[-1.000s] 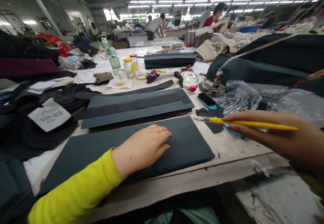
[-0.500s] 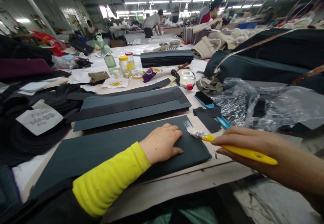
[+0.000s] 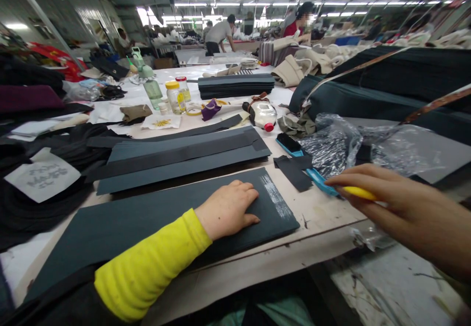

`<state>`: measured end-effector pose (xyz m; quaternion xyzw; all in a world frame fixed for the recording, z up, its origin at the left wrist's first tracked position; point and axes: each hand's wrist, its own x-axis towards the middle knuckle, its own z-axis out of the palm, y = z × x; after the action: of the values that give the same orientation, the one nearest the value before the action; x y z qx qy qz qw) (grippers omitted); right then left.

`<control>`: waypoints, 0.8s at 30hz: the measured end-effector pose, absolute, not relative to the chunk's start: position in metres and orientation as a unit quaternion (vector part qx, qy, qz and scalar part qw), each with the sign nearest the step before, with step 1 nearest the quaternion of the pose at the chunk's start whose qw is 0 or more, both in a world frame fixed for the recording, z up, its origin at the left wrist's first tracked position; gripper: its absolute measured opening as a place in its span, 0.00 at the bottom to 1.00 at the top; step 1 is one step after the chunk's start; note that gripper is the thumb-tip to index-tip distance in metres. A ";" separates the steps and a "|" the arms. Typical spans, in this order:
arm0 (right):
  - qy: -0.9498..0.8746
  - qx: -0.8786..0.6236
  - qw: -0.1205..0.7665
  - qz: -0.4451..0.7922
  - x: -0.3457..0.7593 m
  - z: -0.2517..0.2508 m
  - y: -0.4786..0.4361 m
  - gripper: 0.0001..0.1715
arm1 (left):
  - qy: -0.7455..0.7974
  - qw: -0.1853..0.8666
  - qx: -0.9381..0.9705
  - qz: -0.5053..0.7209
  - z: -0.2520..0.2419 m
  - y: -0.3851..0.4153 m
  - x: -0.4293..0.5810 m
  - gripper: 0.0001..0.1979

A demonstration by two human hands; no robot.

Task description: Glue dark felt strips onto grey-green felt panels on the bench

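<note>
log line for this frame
left hand: flat on dark panel | right hand: holds yellow-handled brush | pale streak on panel

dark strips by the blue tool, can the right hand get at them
Probably yes: the dark strips lie near the right hand, with only a flat blue tool between; it grips a yellow-handled tool.

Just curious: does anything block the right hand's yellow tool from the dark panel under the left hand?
Nothing visible: only bare tabletop lies between the yellow tool and the dark panel; a blue plastic piece sits farther back.

Two hands; one brush; one yellow sleeve
</note>
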<state>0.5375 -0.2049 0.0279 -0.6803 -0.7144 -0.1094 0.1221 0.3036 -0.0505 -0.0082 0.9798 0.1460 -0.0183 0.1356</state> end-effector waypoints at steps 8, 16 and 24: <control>-0.659 -0.744 -0.071 -0.085 0.528 -0.034 -0.160 0.14 | 0.152 0.139 0.978 -0.025 -0.006 -0.052 0.305 0.20; -0.679 -0.729 -0.035 -0.082 0.529 -0.025 -0.178 0.13 | 0.149 0.140 0.979 -0.018 -0.007 -0.052 0.304 0.20; -0.660 -0.748 -0.034 -0.060 0.529 -0.025 -0.179 0.16 | 0.149 0.134 0.980 -0.018 -0.007 -0.053 0.305 0.19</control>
<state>0.5290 -0.1789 -0.0249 -0.7479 -0.6602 -0.0598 -0.0339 0.3047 -0.0529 -0.0066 0.9796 0.1487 -0.0181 0.1337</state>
